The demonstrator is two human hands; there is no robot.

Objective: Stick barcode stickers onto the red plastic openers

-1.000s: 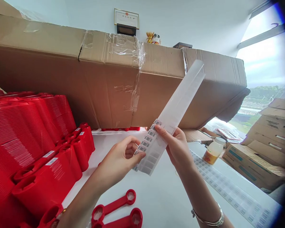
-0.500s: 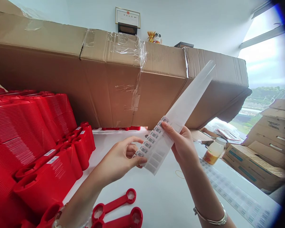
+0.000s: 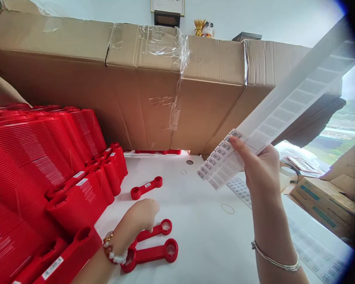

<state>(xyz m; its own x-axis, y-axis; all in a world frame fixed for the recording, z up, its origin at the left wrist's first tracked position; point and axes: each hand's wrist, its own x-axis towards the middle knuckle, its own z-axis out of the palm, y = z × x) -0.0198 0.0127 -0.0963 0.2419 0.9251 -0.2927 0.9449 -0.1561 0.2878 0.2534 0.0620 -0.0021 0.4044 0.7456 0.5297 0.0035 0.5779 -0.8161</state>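
My right hand (image 3: 258, 165) holds a strip of barcode labels (image 3: 220, 156) with long clear backing, thumb on top near the last printed labels. Over a red double-ringed part (image 3: 150, 232) on the white table is my left hand (image 3: 143, 215), its fingers bent down and mostly hidden, so what they hold does not show. Just below lies another red part (image 3: 154, 254), with no label visible. Farther back, a red part (image 3: 146, 187) bears a small barcode label on its middle.
Stacked red parts (image 3: 73, 193) fill the left side. A large cardboard box (image 3: 142, 102) spans the back. More label sheets (image 3: 310, 248), a rubber band (image 3: 227, 209) and an open carton (image 3: 325, 201) are on the right.
My left hand has left the label strip and moved down to the red parts. My right hand has moved right with the strip. The labelled part at the back now shows.
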